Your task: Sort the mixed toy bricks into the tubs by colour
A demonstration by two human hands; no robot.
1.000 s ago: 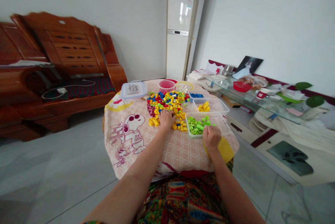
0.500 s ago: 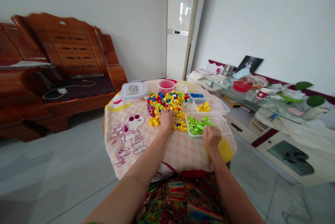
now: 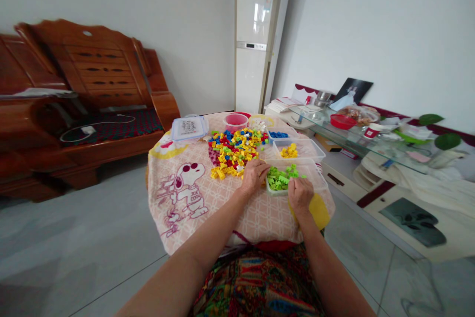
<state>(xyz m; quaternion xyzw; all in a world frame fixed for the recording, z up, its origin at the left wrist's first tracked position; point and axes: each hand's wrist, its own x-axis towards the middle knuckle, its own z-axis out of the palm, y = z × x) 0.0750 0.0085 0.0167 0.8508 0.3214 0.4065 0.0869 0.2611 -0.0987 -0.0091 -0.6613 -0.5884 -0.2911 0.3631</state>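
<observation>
My left hand (image 3: pixel 254 175) is at the left rim of a clear plastic box (image 3: pixel 315 178) with green building bricks (image 3: pixel 281 176) in its left part. Its fingers are bent together; anything between them is hidden. At the front of the same box, my right hand (image 3: pixel 300 193) is closed over the near rim, and whatever its fingers hold does not show. To the left and beyond my left hand spreads a loose pile of mixed bricks (image 3: pixel 237 148), mostly yellow, with red, blue and some green and white.
Behind the green bricks stand a clear box with yellow bricks (image 3: pixel 288 151) and one with blue bricks (image 3: pixel 278 134). A pink bowl (image 3: pixel 236 120) and a lidded box (image 3: pixel 189 128) are at the back. A patterned cloth (image 3: pixel 218 208) covers the table. A glass-topped cabinet (image 3: pixel 393 151) runs along the right.
My left hand has moved right, from the front of the brick pile to the left rim of the box of green bricks. My right hand has stayed in place.
</observation>
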